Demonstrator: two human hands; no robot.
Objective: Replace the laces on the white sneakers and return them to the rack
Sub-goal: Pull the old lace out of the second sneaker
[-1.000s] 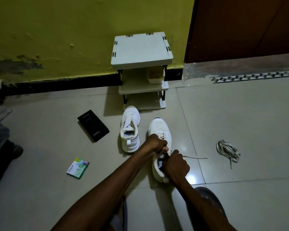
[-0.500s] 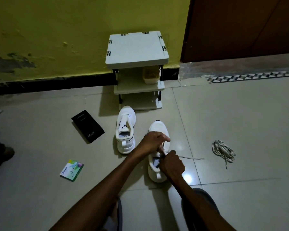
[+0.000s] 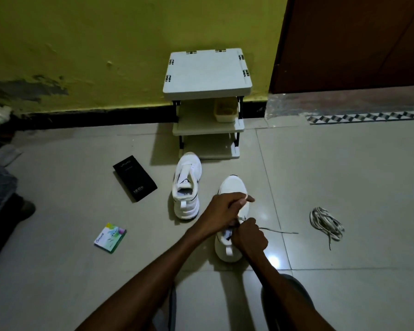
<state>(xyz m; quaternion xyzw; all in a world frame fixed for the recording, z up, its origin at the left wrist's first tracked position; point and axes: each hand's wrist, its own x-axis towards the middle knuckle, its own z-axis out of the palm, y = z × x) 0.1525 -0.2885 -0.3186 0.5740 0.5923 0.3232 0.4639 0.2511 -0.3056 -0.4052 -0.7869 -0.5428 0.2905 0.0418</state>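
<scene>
Two white sneakers stand on the tiled floor, toes toward the rack. The left sneaker (image 3: 186, 187) has no lace and nothing touches it. Over the right sneaker (image 3: 233, 187) both hands work. My left hand (image 3: 225, 207) lies across its eyelet area with fingers curled on the lace there. My right hand (image 3: 249, 237) is closed at the tongue, pinching the lace (image 3: 280, 231), whose free end trails right across the floor. The white three-tier rack (image 3: 207, 70) stands against the yellow wall.
A loose bundle of laces (image 3: 326, 222) lies on the floor at the right. A black phone box (image 3: 134, 177) and a small green box (image 3: 110, 237) lie at the left. A tan container (image 3: 226, 112) sits on the rack's middle shelf. A brown door is at the back right.
My left hand has slid a little forward over the right sneaker's eyelets, index finger now pointing right. My right hand stays at the tongue with the lace. The camera shifted slightly.
</scene>
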